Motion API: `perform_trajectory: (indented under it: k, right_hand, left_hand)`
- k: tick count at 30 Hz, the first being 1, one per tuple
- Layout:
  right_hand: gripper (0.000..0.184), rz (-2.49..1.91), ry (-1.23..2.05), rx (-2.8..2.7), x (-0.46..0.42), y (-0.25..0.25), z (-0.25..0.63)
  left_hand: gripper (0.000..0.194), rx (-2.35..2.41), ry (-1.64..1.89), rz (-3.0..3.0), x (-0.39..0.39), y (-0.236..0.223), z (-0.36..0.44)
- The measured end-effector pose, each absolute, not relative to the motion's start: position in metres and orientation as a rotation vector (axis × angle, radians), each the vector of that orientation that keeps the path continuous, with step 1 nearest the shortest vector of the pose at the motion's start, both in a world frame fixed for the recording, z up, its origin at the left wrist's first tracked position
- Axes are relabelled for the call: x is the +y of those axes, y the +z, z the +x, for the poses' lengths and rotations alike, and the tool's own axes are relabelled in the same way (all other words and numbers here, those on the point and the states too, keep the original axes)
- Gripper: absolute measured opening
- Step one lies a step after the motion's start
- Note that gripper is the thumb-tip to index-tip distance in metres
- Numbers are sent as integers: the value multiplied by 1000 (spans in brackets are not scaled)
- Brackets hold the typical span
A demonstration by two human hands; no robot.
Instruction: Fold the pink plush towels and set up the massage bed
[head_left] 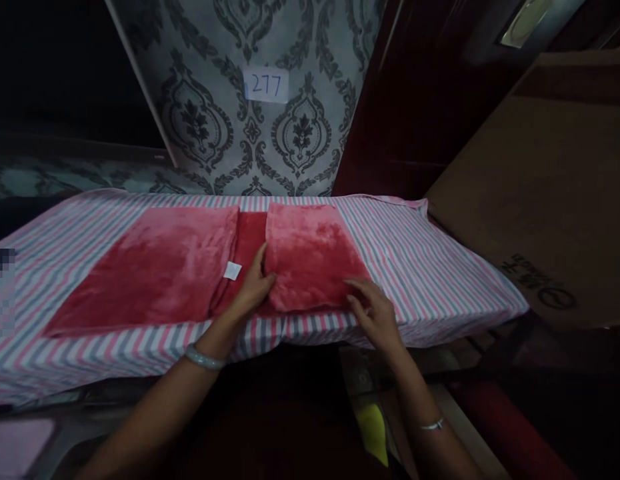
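A plush red blanket (155,267) lies folded on a striped cloth, with its left and right parts turned in toward the middle. Between the two flaps shows a strip of darker red (251,233). A small white label (233,270) sticks out at the left flap's inner edge. My left hand (255,283) rests at the inner edge of the right flap (310,257), thumb and forefinger apart. At that flap's outer front corner is my right hand (374,310), its fingers spread and the fingertips touching the plush.
The striped cloth (415,267) covers a long table against a patterned wall (300,147). A paper marked 277 (266,84) is stuck there. A large cardboard box (555,187) stands at the right, a dark screen (65,73) at the left. Something yellow (373,433) shows below.
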State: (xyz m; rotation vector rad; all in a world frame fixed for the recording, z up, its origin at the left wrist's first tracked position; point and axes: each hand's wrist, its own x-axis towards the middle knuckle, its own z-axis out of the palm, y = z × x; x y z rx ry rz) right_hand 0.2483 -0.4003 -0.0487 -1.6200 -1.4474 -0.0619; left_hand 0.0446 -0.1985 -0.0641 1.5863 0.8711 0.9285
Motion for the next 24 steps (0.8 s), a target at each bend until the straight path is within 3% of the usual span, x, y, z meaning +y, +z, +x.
perform_trajectory:
  k: [4, 11, 17, 24]
  right_hand:
    - [30, -1662, -97, -1540, -395, -66, 250]
    - [27, -1655, -117, -1555, -397, -67, 250]
    - [28, -1658, -89, -1694, -388, -62, 239]
    - [29, -1689, -63, -1652, -379, -68, 237]
  left_hand:
    - [73, 941, 882, 1879, -193, -58, 30]
    - [22, 861, 887, 2330, -221, -41, -4]
    - [38, 1020, 788, 2181, -240, -49, -15]
    - [42, 938, 807, 1901, -236, -55, -3]
